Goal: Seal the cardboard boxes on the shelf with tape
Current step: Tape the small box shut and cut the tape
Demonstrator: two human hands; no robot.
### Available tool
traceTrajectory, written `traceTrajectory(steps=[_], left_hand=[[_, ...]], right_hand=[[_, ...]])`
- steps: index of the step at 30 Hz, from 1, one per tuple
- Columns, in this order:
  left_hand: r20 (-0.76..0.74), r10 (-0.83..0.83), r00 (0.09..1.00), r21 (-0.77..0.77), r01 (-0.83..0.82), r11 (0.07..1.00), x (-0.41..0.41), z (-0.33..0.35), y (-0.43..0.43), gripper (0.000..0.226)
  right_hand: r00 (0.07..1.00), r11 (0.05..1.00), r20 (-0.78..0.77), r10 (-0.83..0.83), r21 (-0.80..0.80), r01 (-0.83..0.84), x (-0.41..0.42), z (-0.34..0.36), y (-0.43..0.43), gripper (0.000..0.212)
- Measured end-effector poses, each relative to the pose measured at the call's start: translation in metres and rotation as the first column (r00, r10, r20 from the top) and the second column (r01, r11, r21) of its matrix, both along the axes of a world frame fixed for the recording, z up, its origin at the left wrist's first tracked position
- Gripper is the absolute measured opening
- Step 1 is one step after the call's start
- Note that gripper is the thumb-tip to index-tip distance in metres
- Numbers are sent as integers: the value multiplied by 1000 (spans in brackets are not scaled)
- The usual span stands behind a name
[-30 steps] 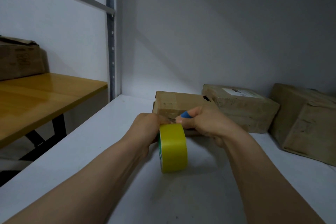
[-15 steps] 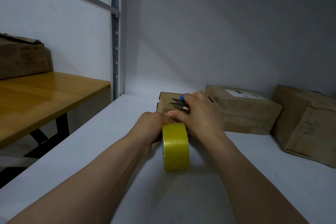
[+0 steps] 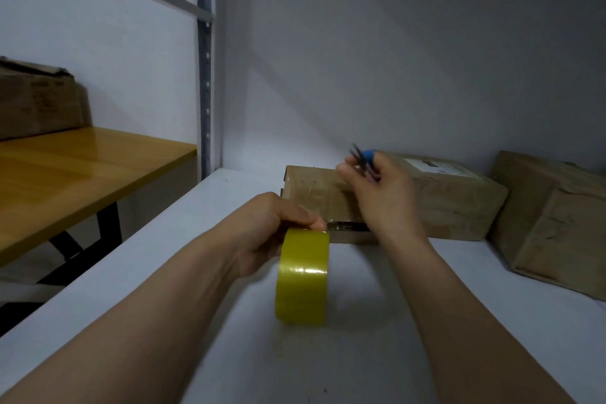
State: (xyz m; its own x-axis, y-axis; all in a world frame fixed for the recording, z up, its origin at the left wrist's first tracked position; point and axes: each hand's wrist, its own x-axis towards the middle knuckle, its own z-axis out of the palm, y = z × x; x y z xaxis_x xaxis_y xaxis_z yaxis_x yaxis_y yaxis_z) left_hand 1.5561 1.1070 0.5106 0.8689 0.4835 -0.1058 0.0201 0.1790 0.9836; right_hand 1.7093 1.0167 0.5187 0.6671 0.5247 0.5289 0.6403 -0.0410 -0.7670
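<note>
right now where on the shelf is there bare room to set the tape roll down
Bare shelf lies left of the left hand out to the edge, nearer than the tape roll between the forearms, and right of the right hand before the tilted box. The back is crowded with boxes.

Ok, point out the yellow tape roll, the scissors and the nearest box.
yellow tape roll (image 3: 303, 275): head view, its outer band.
scissors (image 3: 370, 154): head view, the blue part.
nearest box (image 3: 310, 178): head view, its top face.

A yellow tape roll (image 3: 303, 275) stands on edge on the white shelf (image 3: 196, 256). Just beyond it lies a small flat cardboard box (image 3: 314, 190), glossy tape across its top; a labelled box (image 3: 459, 203) and a bigger box (image 3: 557, 223) lie to its right.
</note>
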Motion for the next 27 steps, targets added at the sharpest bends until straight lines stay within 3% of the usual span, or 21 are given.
traceTrajectory(steps=[3,5,7,10,12,13,14,16,17,18,19,20,21,22,24,27], left_hand=[[7,-56,998,-31,56,998,-2,3,-5,18],[8,-95,995,-50,96,994,-4,6,-9,17],[34,-113,993,-80,115,990,-7,7,-9,14],[119,-94,988,-147,112,983,-13,12,-4,10],[204,-45,978,-203,87,975,-17,15,3,15],[251,-12,968,-215,68,974,-19,16,7,16],[291,19,957,-209,44,977,-21,17,10,16],[335,52,941,-181,10,983,-22,18,12,15],[342,54,938,-166,3,986,-21,17,11,15],[340,57,939,-144,-8,990,-20,16,9,14],[337,66,939,-109,-30,994,-18,15,6,13],[336,84,938,-70,-64,996,-15,14,3,13],[340,106,935,-25,-104,994,-12,12,1,12],[341,132,931,23,-148,989,-9,10,-2,11],[331,175,927,123,-226,966,-5,7,-8,13],[344,218,913,266,-317,910,-2,2,-15,13]], right_hand=[[987,982,129,-93,-153,112,-1,-2,1,40],[956,911,277,-94,-364,195,-8,-8,6,56],[927,861,364,-87,-440,254,-14,-8,7,58],[960,928,269,-75,-334,166,-19,4,1,52],[992,936,126,27,-351,20,-20,15,-11,35],[992,890,64,110,-451,-69,-21,18,-20,29],[983,784,19,183,-606,-134,-23,19,-30,24],[960,460,-7,280,-877,-141,-24,17,-50,19],[952,342,-10,307,-932,-120,-22,15,-57,18],[950,327,-24,311,-936,-131,-19,13,-61,20],[954,433,-46,296,-884,-177,-16,13,-62,22],[962,613,-73,264,-757,-226,-13,13,-59,21],[963,785,-118,242,-560,-265,-14,13,-55,21],[951,888,-191,243,-350,-297,-17,14,-49,27],[894,926,-342,290,-134,-352,-25,15,-40,43],[818,884,-461,345,-133,-448,-37,11,-35,40]])
